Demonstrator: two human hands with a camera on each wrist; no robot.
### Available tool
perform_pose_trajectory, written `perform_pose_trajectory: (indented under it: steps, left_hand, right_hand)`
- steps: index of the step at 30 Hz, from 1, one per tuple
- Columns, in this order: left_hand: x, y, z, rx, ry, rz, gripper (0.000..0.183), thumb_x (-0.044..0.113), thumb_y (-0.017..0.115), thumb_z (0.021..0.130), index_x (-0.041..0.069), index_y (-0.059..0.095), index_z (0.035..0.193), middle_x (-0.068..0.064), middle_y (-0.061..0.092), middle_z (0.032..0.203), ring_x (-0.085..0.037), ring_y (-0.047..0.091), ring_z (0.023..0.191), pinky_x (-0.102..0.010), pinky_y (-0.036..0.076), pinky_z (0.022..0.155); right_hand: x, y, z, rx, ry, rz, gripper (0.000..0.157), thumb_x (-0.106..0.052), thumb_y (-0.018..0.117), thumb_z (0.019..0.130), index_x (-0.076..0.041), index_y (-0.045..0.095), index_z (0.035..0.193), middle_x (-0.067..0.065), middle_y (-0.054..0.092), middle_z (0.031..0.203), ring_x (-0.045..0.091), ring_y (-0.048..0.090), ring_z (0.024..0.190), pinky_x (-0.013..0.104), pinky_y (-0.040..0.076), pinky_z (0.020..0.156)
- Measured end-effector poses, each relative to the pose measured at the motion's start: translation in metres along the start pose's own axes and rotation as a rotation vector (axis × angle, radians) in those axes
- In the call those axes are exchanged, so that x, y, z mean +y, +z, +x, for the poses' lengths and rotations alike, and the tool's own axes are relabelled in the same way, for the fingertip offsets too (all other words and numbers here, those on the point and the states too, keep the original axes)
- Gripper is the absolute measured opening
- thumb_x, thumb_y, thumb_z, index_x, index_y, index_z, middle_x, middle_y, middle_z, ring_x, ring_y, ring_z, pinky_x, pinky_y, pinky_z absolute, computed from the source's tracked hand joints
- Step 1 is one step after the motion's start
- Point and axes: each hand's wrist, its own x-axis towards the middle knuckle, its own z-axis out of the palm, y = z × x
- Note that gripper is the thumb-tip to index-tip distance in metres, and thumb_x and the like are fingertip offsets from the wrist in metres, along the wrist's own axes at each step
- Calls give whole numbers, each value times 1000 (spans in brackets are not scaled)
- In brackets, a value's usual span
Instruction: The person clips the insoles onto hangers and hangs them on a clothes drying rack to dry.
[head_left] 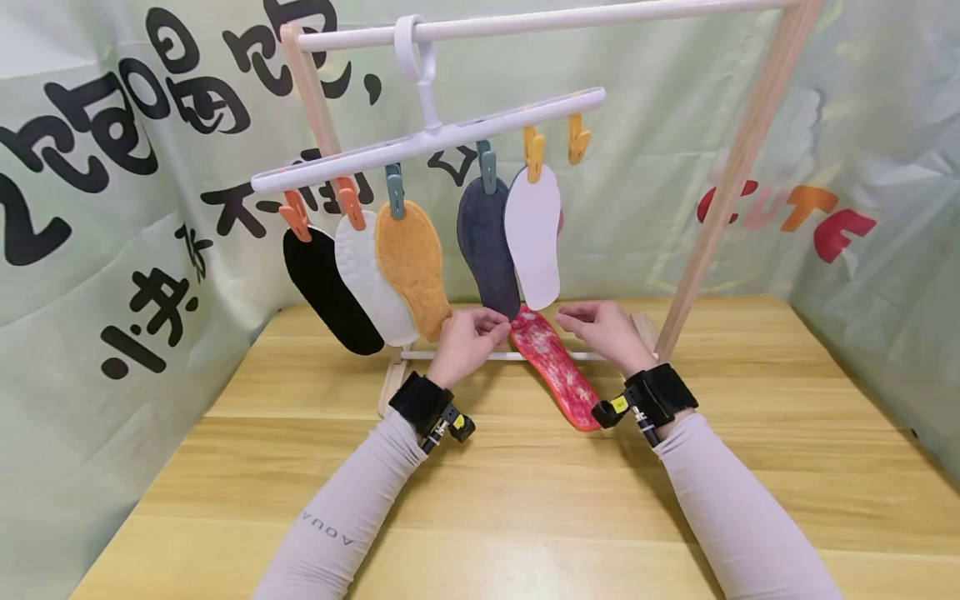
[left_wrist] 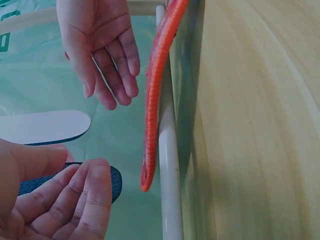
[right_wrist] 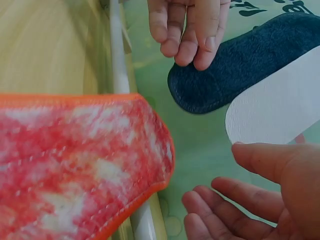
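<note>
My left hand (head_left: pixel 463 343) is by the lower tip of a dark blue-grey insole (head_left: pixel 486 242), thumb and fingers apart, in the left wrist view. My right hand (head_left: pixel 609 333) hovers with loosely bent fingers near the bottom of a smooth white insole (head_left: pixel 534 242); nothing is in its grasp. Between the hands, a red-and-white mottled insole (head_left: pixel 557 367) with an orange edge lies slanted across the stand's lower rod (right_wrist: pixel 118 55). A black insole (head_left: pixel 330 292), a quilted white one (head_left: pixel 372 279) and an orange one (head_left: pixel 412 262) hang to the left.
A white clip hanger (head_left: pixel 487 132) hangs tilted from the top rod (head_left: pixel 600 18) of a wooden stand (head_left: pixel 738 167). Its rightmost yellow clip (head_left: pixel 578 140) carries no visible insole. Below is a wooden table (head_left: pixel 525 517), with printed cloth (head_left: pixel 637 225) behind.
</note>
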Motion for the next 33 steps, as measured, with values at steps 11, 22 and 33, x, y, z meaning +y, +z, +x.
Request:
perform_pose_trajectory:
  steps: [11, 22, 33]
  left_hand:
    - [-10, 8, -1, -14, -9, 82, 14, 19, 73, 102, 8, 82, 101, -6, 81, 82, -8, 70, 69, -22, 49, 69]
    - [-15, 9, -4, -43, -41, 61, 14, 16, 73, 103, 5, 81, 104, -8, 79, 81, -4, 63, 60, -21, 47, 56]
    - [-17, 11, -4, -75, -91, 51, 16, 17, 72, 103, 5, 82, 102, -11, 80, 82, -12, 68, 61, -21, 45, 53]
  right_hand:
    - [10, -2, -2, -80, 41, -126, 51, -29, 64, 108, 10, 63, 141, 31, 67, 140, 47, 62, 134, 57, 49, 115]
    - [15, 1, -1, -80, 29, -197, 44, -27, 66, 107, 10, 70, 132, 29, 72, 133, 44, 68, 125, 55, 54, 109]
    - [18, 8, 4, -51, 28, -291, 36, -29, 68, 106, 2, 79, 119, 19, 80, 113, 31, 72, 101, 40, 55, 90]
